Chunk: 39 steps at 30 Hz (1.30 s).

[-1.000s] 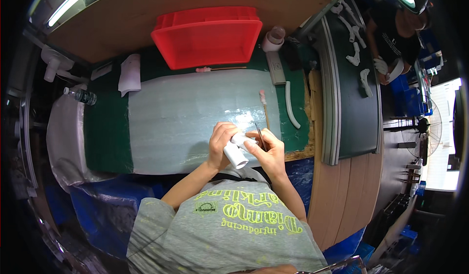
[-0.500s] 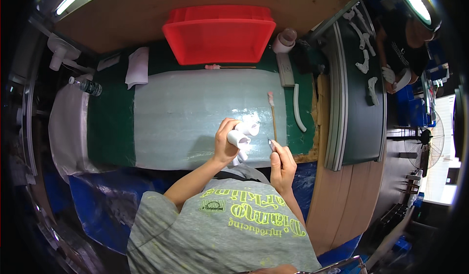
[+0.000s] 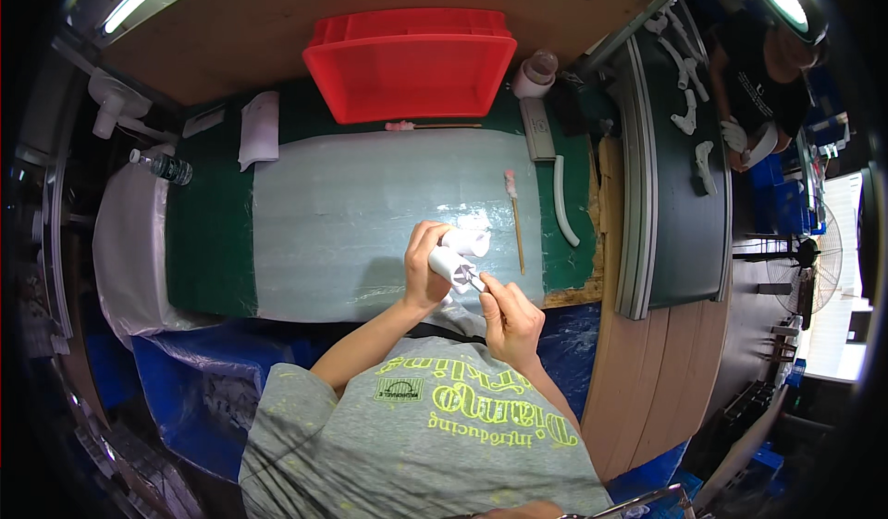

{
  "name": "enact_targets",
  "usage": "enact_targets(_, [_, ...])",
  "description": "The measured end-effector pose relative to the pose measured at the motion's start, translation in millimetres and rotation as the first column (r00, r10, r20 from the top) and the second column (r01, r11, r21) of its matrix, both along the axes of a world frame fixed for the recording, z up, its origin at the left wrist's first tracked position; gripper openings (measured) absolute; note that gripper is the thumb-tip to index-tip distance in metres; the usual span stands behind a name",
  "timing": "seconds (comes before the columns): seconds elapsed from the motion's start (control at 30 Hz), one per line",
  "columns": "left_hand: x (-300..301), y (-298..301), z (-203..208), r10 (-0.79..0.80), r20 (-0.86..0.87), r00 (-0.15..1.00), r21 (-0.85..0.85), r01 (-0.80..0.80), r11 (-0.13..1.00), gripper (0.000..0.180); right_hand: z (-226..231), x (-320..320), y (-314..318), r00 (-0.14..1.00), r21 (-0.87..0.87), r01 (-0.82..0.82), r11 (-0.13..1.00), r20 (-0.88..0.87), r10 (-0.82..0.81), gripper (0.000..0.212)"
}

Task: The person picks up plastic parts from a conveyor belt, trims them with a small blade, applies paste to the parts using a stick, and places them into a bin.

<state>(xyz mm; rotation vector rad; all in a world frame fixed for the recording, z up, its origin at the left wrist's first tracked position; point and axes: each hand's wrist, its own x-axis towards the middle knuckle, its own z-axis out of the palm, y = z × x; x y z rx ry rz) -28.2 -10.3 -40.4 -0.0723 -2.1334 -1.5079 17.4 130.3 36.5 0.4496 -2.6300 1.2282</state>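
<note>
Just below frame ctr., L grip was closed round a white fitting, R grip pinching a slim tool at its open end; prob. needed firm bracing, light pressure.

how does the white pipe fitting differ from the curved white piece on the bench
The white pipe fitting is thick and branched; the curved white piece is slim with one long bend. The fitting is held in the left hand, while the curved piece lies on the green bench top. Both are white.
</note>
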Motion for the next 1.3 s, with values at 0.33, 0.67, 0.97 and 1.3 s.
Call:
enact_targets(0.33, [-2.6,-6.3,3.1,0.072,-0.039,0.997,-0.063,-0.074,0.995,0.027,4.7,-4.1,21.7,0.991,-0.05,0.131,0.99,0.039,-0.129,0.018])
enact_targets(0.67, [-2.3,-2.3,0.2,0.061,-0.029,0.998,-0.017,-0.062,0.998,0.028,3.4,-3.6,5.7,1.0,-0.079,0.007,0.997,0.021,-0.005,0.019])
enact_targets(0.97, [-3.3,-16.2,10.7,-0.553,0.359,0.752,0.379,0.424,0.823,0.023,1.6,-23.3,16.4,0.96,-0.443,0.234,0.866,0.247,-0.133,0.02])
enact_targets(1.3, [-6.3,-13.3,6.1,-0.741,0.301,0.6,0.419,0.615,0.668,0.024,-0.3,-56.8,21.4,0.887,-0.526,0.0,0.851,0.393,0.242,0.014])
